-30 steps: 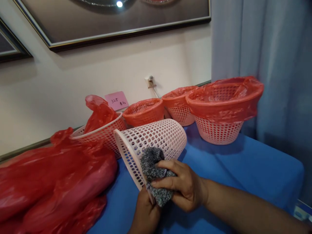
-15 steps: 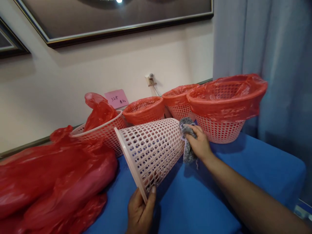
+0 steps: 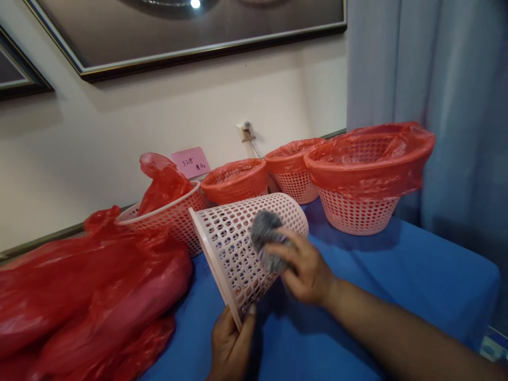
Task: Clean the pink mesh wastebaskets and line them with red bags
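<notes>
The left hand (image 3: 230,344) pinches the tipped basket (image 3: 234,227) by its rim, long axis running rightward, while the right hand (image 3: 308,271), clutching a grey cloth (image 3: 263,228), sits nearer its base.

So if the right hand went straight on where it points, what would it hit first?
Most likely the mesh side of the tipped pale pink basket, with the grey cloth in the right hand leading; the cloth seems to touch it, though depth is unclear.
</notes>
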{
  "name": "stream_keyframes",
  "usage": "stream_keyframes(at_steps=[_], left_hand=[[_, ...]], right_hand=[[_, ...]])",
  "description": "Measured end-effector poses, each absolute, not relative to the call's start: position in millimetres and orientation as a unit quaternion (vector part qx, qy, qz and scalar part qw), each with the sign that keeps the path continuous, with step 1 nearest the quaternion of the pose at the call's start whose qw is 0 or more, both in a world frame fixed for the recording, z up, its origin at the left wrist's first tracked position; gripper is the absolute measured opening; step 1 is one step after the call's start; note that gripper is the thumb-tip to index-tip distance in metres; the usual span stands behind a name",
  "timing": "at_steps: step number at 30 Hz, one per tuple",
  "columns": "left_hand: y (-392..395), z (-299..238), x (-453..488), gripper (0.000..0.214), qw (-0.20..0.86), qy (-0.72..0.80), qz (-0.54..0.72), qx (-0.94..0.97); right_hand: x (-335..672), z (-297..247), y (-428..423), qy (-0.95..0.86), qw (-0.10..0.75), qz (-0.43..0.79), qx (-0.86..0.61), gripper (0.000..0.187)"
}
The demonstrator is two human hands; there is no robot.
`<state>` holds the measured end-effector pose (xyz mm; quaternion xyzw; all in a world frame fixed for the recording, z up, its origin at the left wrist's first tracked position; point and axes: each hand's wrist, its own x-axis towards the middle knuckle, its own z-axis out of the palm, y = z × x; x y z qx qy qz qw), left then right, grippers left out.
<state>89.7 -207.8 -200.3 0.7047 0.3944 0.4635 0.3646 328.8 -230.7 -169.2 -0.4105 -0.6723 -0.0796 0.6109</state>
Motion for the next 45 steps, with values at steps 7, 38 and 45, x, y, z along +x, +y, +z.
stream_keyframes(at_steps=[7, 38, 45], left_hand=[[-210.9, -193.1, 89.1, 0.038, 0.320, 0.328, 0.411, 0.788], [-211.0, -198.3, 91.0, 0.035, 0.342, 0.288, 0.430, 0.784], [-205.5, -195.5, 91.7, 0.039, 0.354, 0.335, 0.413, 0.769]], right_hand=[[363.0, -166.6, -211.3, -0.516, 0.659, -0.037, -0.546, 0.043], [310.4, -165.7, -247.1, -0.758, 0.578, -0.071, -0.293, 0.060], [342.6, -173.7, -215.4, -0.579, 0.637, -0.013, -0.510, 0.048]])
